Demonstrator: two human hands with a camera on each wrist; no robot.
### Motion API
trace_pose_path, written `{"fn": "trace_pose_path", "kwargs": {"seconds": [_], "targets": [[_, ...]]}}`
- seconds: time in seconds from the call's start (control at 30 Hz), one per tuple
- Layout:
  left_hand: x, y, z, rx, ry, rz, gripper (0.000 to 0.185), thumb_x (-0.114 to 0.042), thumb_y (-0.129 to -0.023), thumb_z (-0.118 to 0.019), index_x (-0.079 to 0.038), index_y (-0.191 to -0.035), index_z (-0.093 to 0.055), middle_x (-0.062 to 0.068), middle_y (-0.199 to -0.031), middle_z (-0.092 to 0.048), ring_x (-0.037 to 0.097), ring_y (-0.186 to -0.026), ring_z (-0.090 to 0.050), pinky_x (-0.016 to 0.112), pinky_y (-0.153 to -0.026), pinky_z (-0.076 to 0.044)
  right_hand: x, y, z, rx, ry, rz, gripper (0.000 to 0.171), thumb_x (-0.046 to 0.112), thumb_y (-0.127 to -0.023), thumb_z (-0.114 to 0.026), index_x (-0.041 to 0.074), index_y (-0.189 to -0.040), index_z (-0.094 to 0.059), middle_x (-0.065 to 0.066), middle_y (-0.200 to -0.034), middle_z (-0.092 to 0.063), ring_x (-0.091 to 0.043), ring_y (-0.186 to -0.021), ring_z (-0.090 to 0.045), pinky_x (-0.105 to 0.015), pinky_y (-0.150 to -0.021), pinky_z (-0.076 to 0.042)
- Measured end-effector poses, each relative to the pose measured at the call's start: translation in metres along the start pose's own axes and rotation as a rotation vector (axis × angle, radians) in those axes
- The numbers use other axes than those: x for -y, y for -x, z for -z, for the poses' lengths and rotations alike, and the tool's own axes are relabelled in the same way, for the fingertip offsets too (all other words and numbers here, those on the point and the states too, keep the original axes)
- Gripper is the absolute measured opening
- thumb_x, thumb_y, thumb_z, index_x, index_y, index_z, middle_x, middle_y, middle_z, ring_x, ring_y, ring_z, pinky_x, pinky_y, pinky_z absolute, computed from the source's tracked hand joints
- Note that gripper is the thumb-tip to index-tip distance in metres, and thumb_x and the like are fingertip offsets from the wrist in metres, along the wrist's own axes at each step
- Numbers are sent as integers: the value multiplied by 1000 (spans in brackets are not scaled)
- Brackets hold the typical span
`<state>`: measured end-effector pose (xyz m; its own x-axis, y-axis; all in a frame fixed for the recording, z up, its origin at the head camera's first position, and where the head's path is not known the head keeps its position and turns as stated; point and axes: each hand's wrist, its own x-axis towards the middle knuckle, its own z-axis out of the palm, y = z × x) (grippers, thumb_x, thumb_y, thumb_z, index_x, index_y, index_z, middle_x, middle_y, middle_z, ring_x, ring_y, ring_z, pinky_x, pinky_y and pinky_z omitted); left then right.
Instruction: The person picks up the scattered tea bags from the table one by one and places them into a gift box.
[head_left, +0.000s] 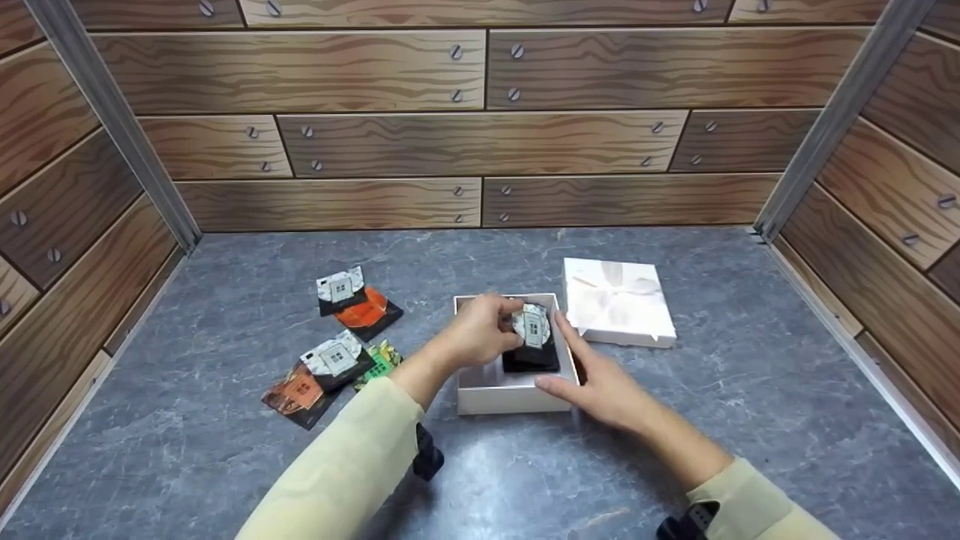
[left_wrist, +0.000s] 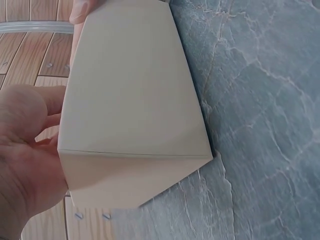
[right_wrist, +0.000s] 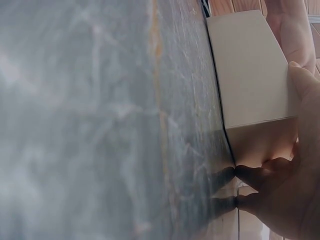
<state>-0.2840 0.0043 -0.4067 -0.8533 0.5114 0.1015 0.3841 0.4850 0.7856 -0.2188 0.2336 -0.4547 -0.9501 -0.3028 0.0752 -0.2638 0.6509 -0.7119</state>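
Observation:
A lidless white box (head_left: 514, 400) stands in front of me on the grey marbled surface. My left hand (head_left: 480, 330) reaches in over its left wall, thumb and fingers pinching the left edge of a black sachet with a pale marbled label (head_left: 534, 328). That sachet lies at the box's right side on top of other black sachets (head_left: 531, 364). My right hand (head_left: 604, 386) holds the box's near right corner, thumb at the front rim and fingers along the right wall. In the right wrist view, lower fingertips (right_wrist: 240, 172) reach down to the tabletop beside the box.
A white lid with a ribbon bow (head_left: 616, 300) lies behind and right of the box. Left of the box are loose sachets: white-labelled (head_left: 341, 287), red-orange (head_left: 369, 311), another white-labelled (head_left: 337, 358), brown-orange (head_left: 300, 394) and green (head_left: 380, 363). Wood-patterned walls (head_left: 480, 142) enclose the surface.

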Motion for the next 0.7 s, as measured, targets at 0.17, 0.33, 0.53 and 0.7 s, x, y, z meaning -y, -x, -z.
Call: {"fn": "trace_pose_path", "kwargs": {"seconds": [0.17, 0.33, 0.53, 0.7], "targets": [[-1, -2, 0, 30, -14, 24, 58, 9, -88, -75, 9, -144, -58, 17, -110, -75, 16, -87, -68, 27, -80, -60, 0, 0, 0, -1, 5, 4, 100, 55, -96, -73, 26, -172, -14, -31, -161, -41, -51, -138, -50, -67, -114, -38], [-2, -4, 0, 42, -75, 49, 59, 6, -89, -77, 8, -144, -58, 21, -137, -68, 24, -111, -68, 35, -102, -55, 0, 0, 0, 1, 10, 3, 101, 55, -96, -73, 25, -172, -14, -31, -161, -40, -52, -139, -49, -68, -115, -37], [-3, -5, -1, 49, -150, 49, 54, 5, -88, -77, 5, -140, -65, 18, -138, -68, 29, -128, -62, 40, -115, -45, 0, 0, 0, 2, 13, -5, 101, 55, -96, -73, 26, -172, -14, -30, -162, -40, -51, -139, -49, -67, -115, -37], [-2, -7, -3, 49, -174, 38, 51, 6, -88, -75, 3, -138, -67, 16, -136, -69, 27, -119, -64, 39, -112, -48, 0, 0, 0, -1, 8, -2, 100, 53, -96, -74, 24, -172, -15, -30, -160, -43, -49, -138, -51, -65, -115, -38]]}}
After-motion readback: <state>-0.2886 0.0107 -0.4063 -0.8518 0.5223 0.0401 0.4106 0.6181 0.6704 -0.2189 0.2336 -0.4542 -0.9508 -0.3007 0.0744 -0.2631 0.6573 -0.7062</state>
